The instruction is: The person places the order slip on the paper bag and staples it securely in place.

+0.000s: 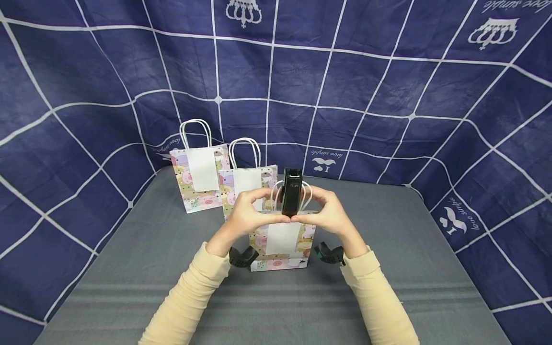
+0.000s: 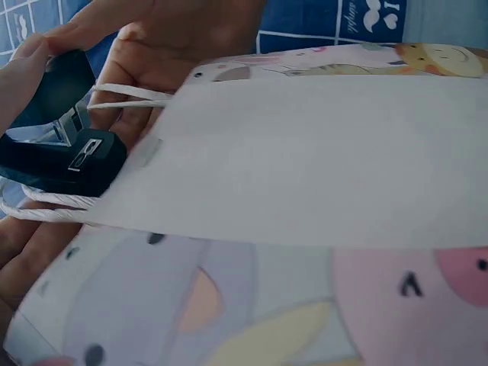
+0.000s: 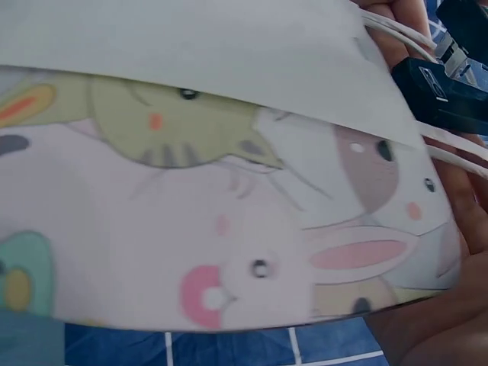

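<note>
In the head view my left hand [image 1: 247,212] and right hand [image 1: 329,213] meet over the front paper gift bag [image 1: 282,242]. Between them they hold a black stapler [image 1: 292,194], thumbs together at its near end. Fingers reach behind the bag's top, beside its white twisted-cord handles [image 1: 307,194]. Seen from the left wrist, the stapler [image 2: 99,164] has its jaws apart at the bag's top edge, with thumbs on its upper arm. The right wrist view shows the stapler [image 3: 438,99] beside the bag's printed animal face [image 3: 259,267]. Fingertips behind the bag are partly hidden.
Two similar gift bags stand upright behind to the left: a far bag [image 1: 202,170] and a middle bag [image 1: 247,179] partly covered by my left hand. A grey cloth [image 1: 388,268] covers the table. Blue curtains [image 1: 345,81] with white lines surround it.
</note>
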The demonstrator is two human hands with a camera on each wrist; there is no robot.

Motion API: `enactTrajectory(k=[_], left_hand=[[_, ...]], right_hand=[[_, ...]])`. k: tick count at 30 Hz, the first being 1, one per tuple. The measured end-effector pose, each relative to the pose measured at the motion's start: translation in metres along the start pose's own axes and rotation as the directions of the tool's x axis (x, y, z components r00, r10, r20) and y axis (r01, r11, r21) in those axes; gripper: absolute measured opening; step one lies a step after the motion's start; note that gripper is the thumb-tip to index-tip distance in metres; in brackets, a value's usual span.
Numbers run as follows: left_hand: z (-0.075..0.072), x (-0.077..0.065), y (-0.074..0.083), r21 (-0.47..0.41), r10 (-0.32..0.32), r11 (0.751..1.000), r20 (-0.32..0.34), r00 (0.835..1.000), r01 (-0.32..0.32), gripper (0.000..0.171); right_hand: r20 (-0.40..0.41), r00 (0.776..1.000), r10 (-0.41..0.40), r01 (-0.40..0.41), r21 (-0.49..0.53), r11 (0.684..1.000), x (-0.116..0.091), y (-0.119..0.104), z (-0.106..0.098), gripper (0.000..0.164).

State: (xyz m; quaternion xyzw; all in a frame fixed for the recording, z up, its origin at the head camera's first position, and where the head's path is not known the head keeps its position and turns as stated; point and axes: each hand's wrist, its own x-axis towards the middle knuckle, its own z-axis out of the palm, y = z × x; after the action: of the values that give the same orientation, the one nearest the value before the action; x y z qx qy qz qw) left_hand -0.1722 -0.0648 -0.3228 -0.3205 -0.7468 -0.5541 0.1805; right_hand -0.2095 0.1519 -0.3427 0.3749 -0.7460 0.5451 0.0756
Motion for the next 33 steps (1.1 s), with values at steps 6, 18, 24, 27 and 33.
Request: enactTrajectory(k=[6,18,24,27,33], left_hand=[[-0.001,0.002,0.002,0.001,0.003,1.0,-0.012,1.0,-0.003,0.044],[-0.001,0.0,0.002,-0.069,-0.079,0.995,-0.014,0.997,0.078,0.059],[0.0,-0.003,0.002,-0.077,-0.069,0.995,-0.007,0.998,0.068,0.057],[0.0,-0.003,0.004,-0.077,-0.056,0.995,-0.001,0.998,0.056,0.058],[0.001,-0.004,0.004,-0.114,-0.039,0.993,0.012,0.999,0.04,0.055]], right_hand=[[0.012,0.995,-0.097,0.097,0.066,0.993,0.004,-0.001,-0.003,0.076],[-0.025,0.98,-0.196,0.197,0.067,0.978,0.008,-0.004,0.0,0.079],[-0.083,0.963,-0.256,0.261,0.056,0.964,0.007,-0.006,0.004,0.082],[-0.095,0.959,-0.267,0.274,0.078,0.959,0.007,-0.008,0.005,0.075],[-0.156,0.954,-0.254,0.286,0.238,0.928,0.007,-0.009,0.006,0.06]])
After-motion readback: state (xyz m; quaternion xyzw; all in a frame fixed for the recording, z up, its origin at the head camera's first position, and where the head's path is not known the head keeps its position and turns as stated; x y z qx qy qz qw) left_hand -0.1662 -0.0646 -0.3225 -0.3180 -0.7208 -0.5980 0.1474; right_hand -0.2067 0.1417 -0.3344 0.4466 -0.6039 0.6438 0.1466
